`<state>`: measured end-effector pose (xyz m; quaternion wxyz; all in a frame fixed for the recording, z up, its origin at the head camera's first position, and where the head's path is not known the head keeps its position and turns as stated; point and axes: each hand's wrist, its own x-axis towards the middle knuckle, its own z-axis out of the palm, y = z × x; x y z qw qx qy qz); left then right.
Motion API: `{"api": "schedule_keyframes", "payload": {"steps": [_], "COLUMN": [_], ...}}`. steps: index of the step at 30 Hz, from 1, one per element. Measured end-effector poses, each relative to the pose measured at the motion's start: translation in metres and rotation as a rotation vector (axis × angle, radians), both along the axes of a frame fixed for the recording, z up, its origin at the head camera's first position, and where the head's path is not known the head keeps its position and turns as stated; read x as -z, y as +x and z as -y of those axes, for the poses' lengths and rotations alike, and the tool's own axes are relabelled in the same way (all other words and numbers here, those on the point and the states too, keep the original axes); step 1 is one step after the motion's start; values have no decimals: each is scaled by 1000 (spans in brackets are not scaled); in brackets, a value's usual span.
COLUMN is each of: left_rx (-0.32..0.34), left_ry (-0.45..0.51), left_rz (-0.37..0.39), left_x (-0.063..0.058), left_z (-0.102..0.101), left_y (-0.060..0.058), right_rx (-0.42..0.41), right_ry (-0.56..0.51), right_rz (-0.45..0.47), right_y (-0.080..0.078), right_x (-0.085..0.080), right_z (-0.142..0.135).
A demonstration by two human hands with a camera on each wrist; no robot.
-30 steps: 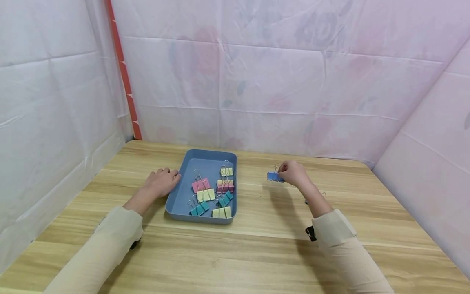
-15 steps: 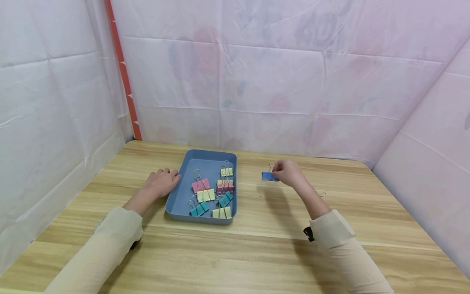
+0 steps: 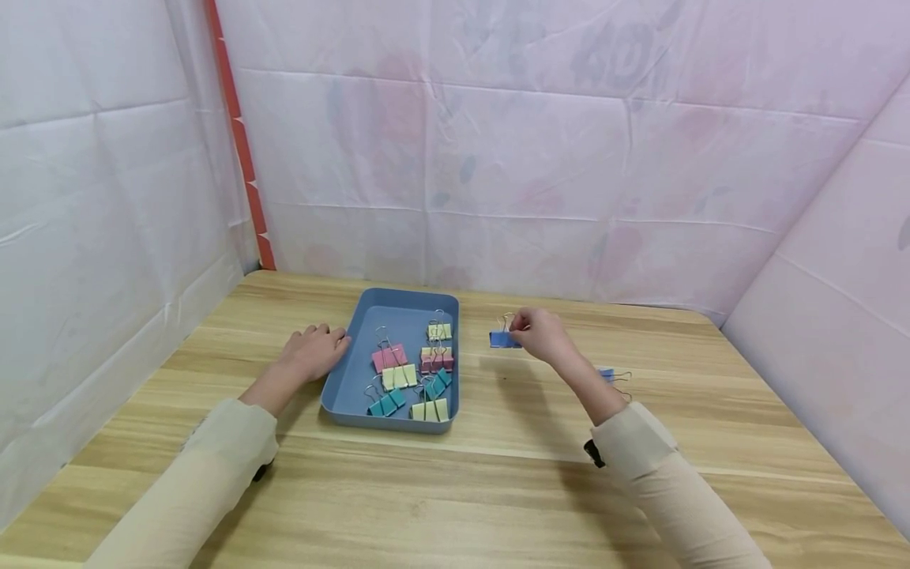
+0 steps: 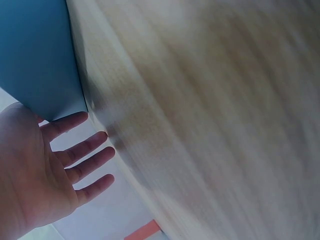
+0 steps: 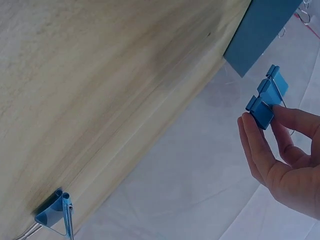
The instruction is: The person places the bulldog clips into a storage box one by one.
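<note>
My right hand (image 3: 546,338) pinches a blue binder clip (image 3: 501,340) between thumb and fingers, held above the table right of the tray. In the right wrist view, the thumb lies on one face of this clip (image 5: 274,90) and the fingers on the other. My left hand (image 3: 311,353) rests at the left side of the blue-grey tray (image 3: 380,314), with its fingers extended in the left wrist view. Pink binder clips (image 3: 388,358), yellow binder clips (image 3: 400,377) and teal binder clips (image 3: 387,404) lie in the tray.
Another blue binder clip (image 3: 607,374) lies on the wooden table (image 3: 455,498), partly hidden by the right forearm. White sheeting (image 3: 540,182) rises behind the table and at both sides.
My right hand has moved left toward the tray with the blue binder clip. More of the blue clip on the table shows from behind the forearm. The left hand has stayed still.
</note>
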<state>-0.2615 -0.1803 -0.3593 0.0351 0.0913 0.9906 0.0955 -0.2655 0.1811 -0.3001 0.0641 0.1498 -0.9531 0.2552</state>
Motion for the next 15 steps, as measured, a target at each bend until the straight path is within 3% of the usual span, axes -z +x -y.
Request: {"api": "schedule_keyframes", "payload": {"steps": [15], "left_rx": [-4], "left_ry": [10], "left_rz": [-6], "left_x": [1], "left_z": [0], "left_y": [0], "right_rx": [-13], "right_ry": [-115], "right_rz": [-47], "right_y": [4], "right_x": [2], "right_z": [30]}}
